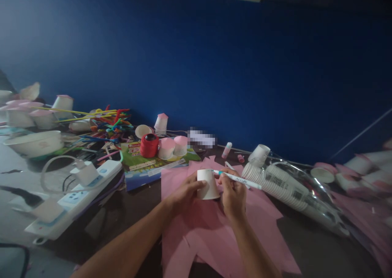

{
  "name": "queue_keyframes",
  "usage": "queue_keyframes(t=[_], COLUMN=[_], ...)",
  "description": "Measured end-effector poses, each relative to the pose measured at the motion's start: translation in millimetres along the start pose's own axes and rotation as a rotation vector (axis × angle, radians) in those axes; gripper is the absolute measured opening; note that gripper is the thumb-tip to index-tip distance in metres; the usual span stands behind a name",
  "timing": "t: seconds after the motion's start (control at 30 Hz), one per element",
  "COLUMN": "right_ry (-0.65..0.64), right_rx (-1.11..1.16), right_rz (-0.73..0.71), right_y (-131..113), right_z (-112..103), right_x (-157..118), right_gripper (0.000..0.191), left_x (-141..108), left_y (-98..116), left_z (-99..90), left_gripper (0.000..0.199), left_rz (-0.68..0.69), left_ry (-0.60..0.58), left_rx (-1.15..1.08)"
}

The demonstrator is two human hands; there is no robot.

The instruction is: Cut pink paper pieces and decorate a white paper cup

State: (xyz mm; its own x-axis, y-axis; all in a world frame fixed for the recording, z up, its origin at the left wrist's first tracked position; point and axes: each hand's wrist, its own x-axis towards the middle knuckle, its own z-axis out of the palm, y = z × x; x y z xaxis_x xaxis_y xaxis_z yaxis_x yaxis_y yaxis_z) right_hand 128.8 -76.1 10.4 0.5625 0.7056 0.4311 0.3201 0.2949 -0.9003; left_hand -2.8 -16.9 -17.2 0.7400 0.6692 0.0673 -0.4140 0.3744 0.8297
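Observation:
A white paper cup (pixel 207 186), upside down, is gripped from its left side by my left hand (pixel 186 190). My right hand (pixel 232 190) is closed round a white marker (pixel 245 180) lettered "Acrylic", whose blue-green end points at the cup's upper right side. Whether the tip touches the cup is too small to tell. Both hands are over pink paper sheets (pixel 263 225) spread on the dark table. Another white pen lies partly hidden behind my right hand.
Left are a power strip (pixel 72 204), a bowl (pixel 33 144), coloured pipe cleaners (pixel 113 120) and a booklet (pixel 143 173) bearing red string (pixel 149 146) and pink-topped cups (pixel 167 148). A glue stick (pixel 226 150) stands behind; bagged stacked cups (pixel 275 184) lie right.

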Motion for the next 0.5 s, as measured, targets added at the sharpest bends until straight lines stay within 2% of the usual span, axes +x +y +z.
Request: queue_keyframes(t=[0.27,0.5], right_ry=[0.015,-0.009], right_rx=[0.056,0.082], right_rz=[0.038,0.075], right_y=[1.2,7.1], right_z=[1.1,-1.6], right_x=[2.2,0.8], right_gripper=[0.015,0.012], left_x=[1.4,2.0], left_y=[-0.7,-2.4], left_z=[-0.4,-1.6], left_gripper=[0.038,0.041], left_rz=[0.027,0.020], left_ry=[-0.071,-0.015], left_rx=[-0.038,-0.065])
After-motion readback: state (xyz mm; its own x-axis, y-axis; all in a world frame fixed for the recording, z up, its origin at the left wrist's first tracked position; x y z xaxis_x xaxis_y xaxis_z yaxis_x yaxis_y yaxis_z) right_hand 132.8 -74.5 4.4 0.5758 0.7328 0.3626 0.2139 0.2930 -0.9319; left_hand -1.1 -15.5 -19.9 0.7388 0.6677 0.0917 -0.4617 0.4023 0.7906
